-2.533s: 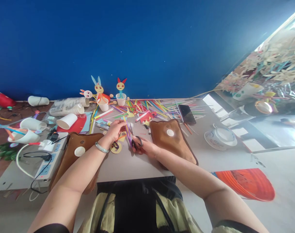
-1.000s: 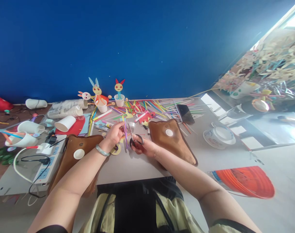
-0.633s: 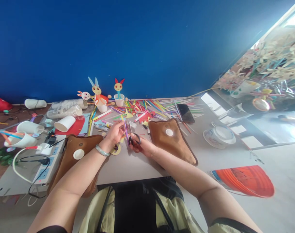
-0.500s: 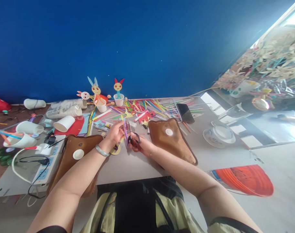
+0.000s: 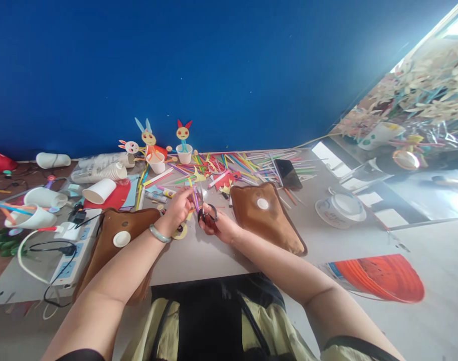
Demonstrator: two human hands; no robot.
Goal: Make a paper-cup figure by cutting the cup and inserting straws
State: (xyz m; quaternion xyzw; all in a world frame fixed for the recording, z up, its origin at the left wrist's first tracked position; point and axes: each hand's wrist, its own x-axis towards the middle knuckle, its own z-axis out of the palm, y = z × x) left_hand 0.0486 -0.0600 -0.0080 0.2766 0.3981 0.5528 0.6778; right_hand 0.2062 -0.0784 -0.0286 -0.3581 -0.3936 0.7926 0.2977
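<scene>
Power strip: over at the far left, plugs in it, clear of the action; best leave it alone.
Left cushion: brown, flat by the left forearm, a handy place to steady that arm, I'd say.
Left hand: here's the anchor, thumb and fingertips pinched together on the purple straw; a firm but light pinch should stop it slipping without crushing it.
Paper disc: pale yellow, partly behind the left wrist, so mind that the sleeve of fingers doesn't sweep it off.
Purple straw: right in the middle, between the two hands above the desk, its length running down towards the person; whether it is one strand or several is too small to tell.
Scissors: just to the right of the straw, blades pointing away; I can't tell whether they touch it. Lining the blades up first, then squeezing slowly, looks the neatest way.
Right hand: clamped round the black handles; a loose wrist should give smoother snips, with the tips aimed well away from the left fingers.
Right cushion: brown, white-capped, just beyond the right wrist; elbow room matters here.
Phone: dark, lying beyond that cushion, safely out of reach of the blades.
</scene>
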